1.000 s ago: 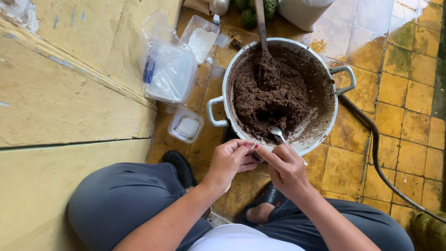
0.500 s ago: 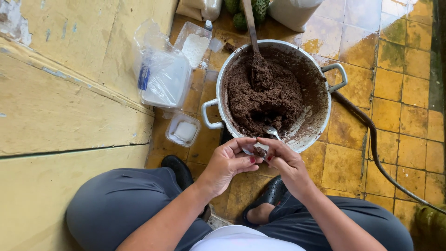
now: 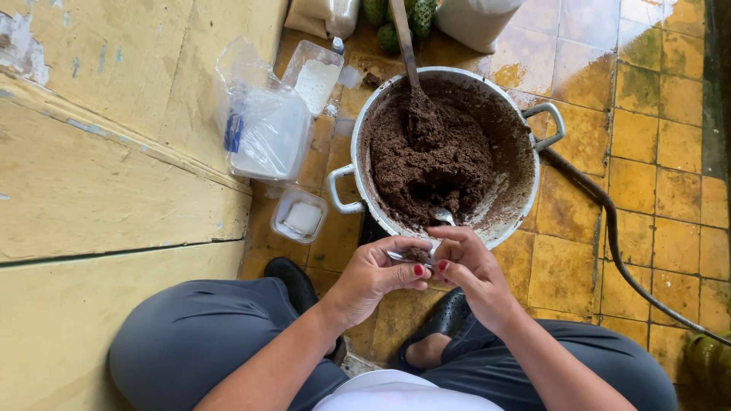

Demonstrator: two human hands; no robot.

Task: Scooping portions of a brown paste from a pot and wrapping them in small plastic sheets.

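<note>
**Two hands now closed together over one portion of brown mix**

One small lump of the brown mix [image 3: 416, 253] sits between the two hands at the near rim of the pot [image 3: 533, 164], just above the floor tiles [image 3: 647, 175]. The left hand [image 3: 373, 278] cups it from below, fingers curled nearly shut, thumb pressed across the top; a thin strip of clear wrapping appears to lie under the lump, though it is too small to confirm. The right hand [image 3: 472, 266] bears on the lump from the other side with fingers bent close, and a metal spoon [image 3: 442, 215] pokes up beside its fingertips — whether the hand grips the spoon cannot be told.

Change against the earlier pictures: a second ago the right hand was at the spoon inside the pot and the hands stood slightly apart; they have since drawn together outside the rim. Judged from this, the portion has left the pot and is being shaped or wrapped.

Surroundings, outward:
- Pot: bulk mix [image 3: 426, 164] with a wooden stirrer [image 3: 405, 42] standing in it — position unchanged.
- Left of pot: a small lidded tub [image 3: 301, 217], a clear bag [image 3: 263, 129], a tray of white powder [image 3: 316, 76].
- Right: a dark hose [image 3: 609, 228] across the tiles.
</note>
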